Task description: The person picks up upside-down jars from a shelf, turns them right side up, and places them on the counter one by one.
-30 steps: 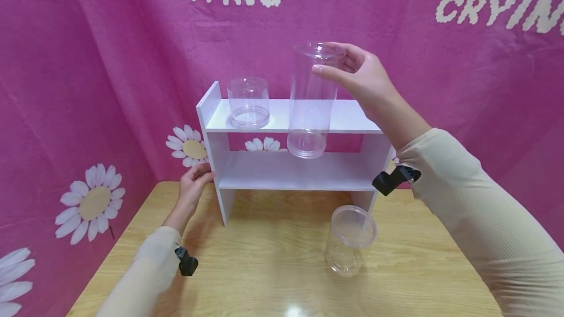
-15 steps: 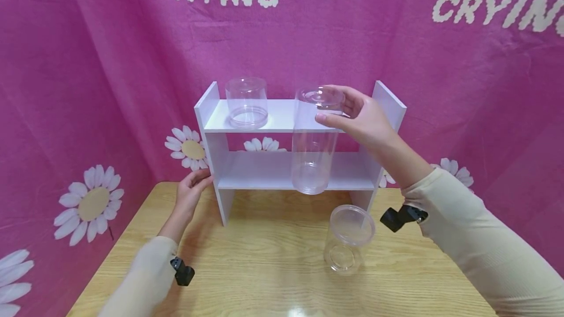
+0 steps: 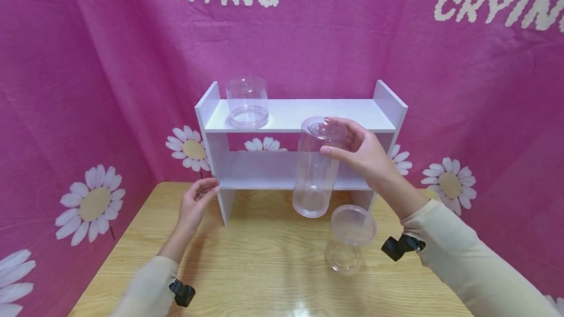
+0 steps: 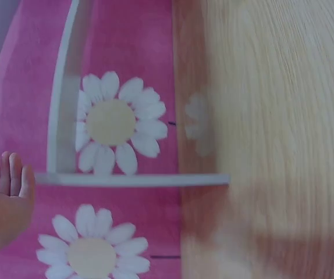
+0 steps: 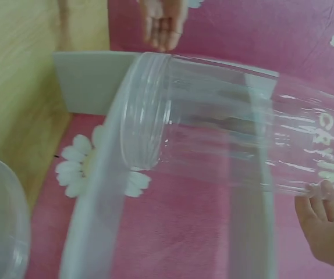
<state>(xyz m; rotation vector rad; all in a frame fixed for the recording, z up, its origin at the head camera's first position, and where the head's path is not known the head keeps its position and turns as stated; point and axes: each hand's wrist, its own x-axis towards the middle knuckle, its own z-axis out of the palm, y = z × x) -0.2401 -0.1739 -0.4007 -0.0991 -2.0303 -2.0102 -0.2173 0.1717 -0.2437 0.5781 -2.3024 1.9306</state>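
Observation:
My right hand [image 3: 367, 155] grips a tall clear plastic jar [image 3: 315, 175] near its upper end, thumb in front and fingers behind. The jar hangs slightly tilted in front of the white shelf's [image 3: 282, 168] lower board, its ridged rim [image 5: 146, 110] downward. My left hand [image 3: 194, 207] is at the left side panel [image 3: 210, 136], fingers loosely bent and fingertips right by the panel's front edge. In the left wrist view, the fingers [image 4: 16, 177] show beside the panel, holding nothing.
A short clear jar [image 3: 247, 101] stands on the top board's left part. Another clear jar [image 3: 348, 243] stands on the wooden table [image 3: 255, 268] before the shelf's right leg. A pink cloth [image 3: 330, 28] with daisies hangs behind.
My right hand has brought the tall jar down from above the top board to in front of the lower board. My left hand has shifted slightly down and right along the side panel.

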